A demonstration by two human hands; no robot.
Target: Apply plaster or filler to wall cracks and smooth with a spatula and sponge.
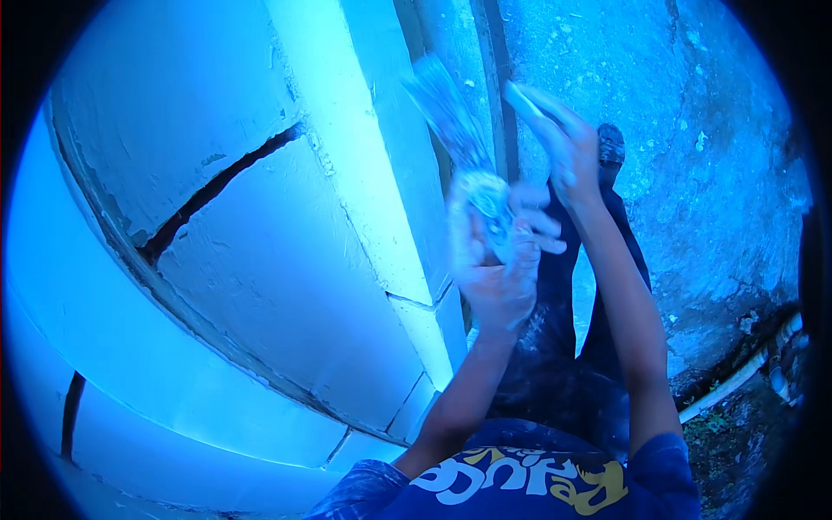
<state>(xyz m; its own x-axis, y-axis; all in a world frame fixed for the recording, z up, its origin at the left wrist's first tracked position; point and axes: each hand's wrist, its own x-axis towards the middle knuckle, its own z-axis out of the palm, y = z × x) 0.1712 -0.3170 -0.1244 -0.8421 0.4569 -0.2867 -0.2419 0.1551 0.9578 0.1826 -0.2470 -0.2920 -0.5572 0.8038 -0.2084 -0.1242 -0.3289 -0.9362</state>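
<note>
My left hand [498,277] is turned palm up, with its fingers and thumb round the pale, smeared handle of a putty knife [449,113]. The flared, streaked blade points up and away to the left; motion blurs it. Just right of the blade, my right hand [563,152] is raised with its fingers stretched out and close together. A pale edge runs along those fingers, too blurred to tell apart from them. The two hands are separate.
On the left rises a pale wall of large panels [269,234] with dark gaps between them. A brightly lit ledge [364,156] runs along it. Rough, spotted concrete [711,208] lies to the right. A pipe [728,381] crosses the lower right. My shoe [611,143] is on the concrete.
</note>
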